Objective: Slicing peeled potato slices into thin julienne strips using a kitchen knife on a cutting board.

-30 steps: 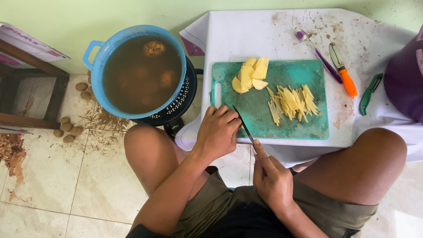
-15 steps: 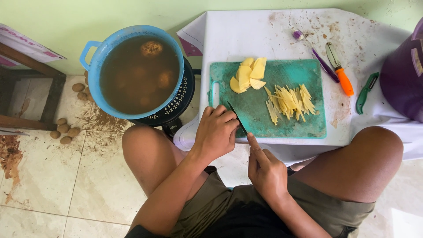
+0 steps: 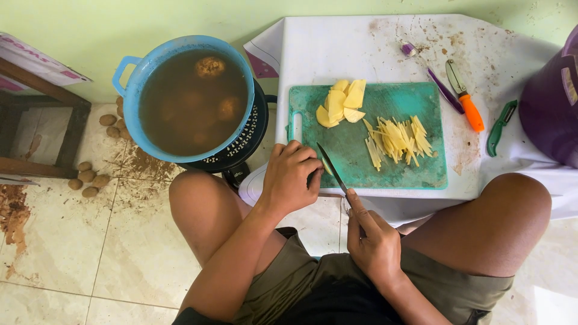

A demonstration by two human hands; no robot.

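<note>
Potato strips (image 3: 397, 139) on board (image 3: 361, 168), slices (image 3: 341, 102) left.

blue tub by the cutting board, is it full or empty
Full: the blue tub holds murky brown water nearly to the rim, with round potatoes showing in it.

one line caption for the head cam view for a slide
Seated person's right hand slices with a knife beside the left hand on a green cutting board.

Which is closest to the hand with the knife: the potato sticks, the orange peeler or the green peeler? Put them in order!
From the right hand, in the head view:
1. Potato sticks, on the cutting board.
2. Orange peeler, right of the board.
3. Green peeler, farther right.
</note>
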